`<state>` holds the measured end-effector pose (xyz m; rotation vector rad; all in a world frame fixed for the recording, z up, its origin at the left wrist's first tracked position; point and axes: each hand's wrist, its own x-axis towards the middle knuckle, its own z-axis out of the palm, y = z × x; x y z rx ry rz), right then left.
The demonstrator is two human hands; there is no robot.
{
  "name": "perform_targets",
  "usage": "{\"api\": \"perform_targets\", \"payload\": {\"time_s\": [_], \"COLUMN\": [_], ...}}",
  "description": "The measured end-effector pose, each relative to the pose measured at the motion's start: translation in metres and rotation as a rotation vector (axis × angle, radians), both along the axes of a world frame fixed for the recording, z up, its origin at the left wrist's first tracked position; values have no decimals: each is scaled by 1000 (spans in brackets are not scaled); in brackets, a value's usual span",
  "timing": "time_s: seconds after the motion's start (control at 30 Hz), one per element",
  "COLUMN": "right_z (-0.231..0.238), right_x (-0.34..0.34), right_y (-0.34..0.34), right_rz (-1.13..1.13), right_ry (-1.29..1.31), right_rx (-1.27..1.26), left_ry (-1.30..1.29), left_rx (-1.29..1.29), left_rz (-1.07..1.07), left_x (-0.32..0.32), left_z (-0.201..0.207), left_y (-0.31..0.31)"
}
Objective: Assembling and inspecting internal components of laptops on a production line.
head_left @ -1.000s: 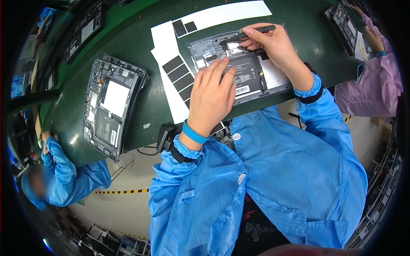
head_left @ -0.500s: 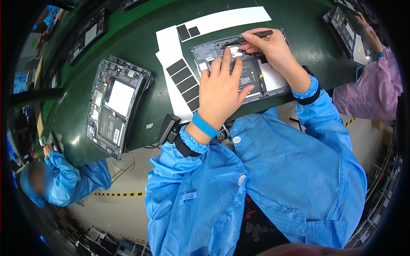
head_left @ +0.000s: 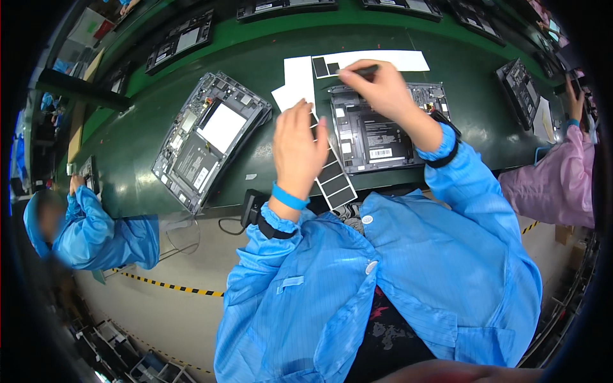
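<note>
My right hand (head_left: 383, 92) is closed round a slim black tool (head_left: 366, 70), whose exact kind I cannot make out. Its fingertips hover beside two black pads (head_left: 320, 67) on a long white sheet (head_left: 389, 60). Fingers stretched and thumb apart, my left hand (head_left: 297, 150) lies over the upper part of a white strip with several black rectangular pads (head_left: 331, 172), holding nothing visible. Under my right forearm sits an opened laptop base (head_left: 377, 134) with its battery and boards bare. The forearm hides part of it.
A second opened laptop base (head_left: 211, 137) lies tilted on the green table (head_left: 255, 172) to my left. Another one (head_left: 520, 92) rests at the far right, near a person in pink (head_left: 549, 179). A person in blue (head_left: 115, 223) works at the left. More units line the back.
Both hands have left the laptop base. My left hand moved left onto the padded strip, and my right hand carried the black tool up to the two pads. The view has shifted.
</note>
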<state>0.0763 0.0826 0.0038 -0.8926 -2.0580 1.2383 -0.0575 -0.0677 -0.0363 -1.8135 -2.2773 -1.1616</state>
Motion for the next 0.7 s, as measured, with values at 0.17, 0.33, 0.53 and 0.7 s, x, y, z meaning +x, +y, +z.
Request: {"api": "perform_targets", "payload": {"time_s": [0.17, 0.33, 0.53, 0.7], "right_z": [-29, -16, -24, -23], "right_x": [-37, -40, -41, -39], "right_y": [3, -2, -3, -5], "right_rz": [62, 60, 67, 59], "right_ry": [-63, -177, -146, -99], "right_rx": [134, -1, 17, -66], "left_ry": [197, 239, 266, 275], "left_rx": [-196, -212, -218, -218], "left_rz": [72, 83, 83, 92], "left_x": [-12, -12, -13, -13], "left_z": [-23, -24, -28, -28], "left_y": [-7, -6, -6, -8]}}
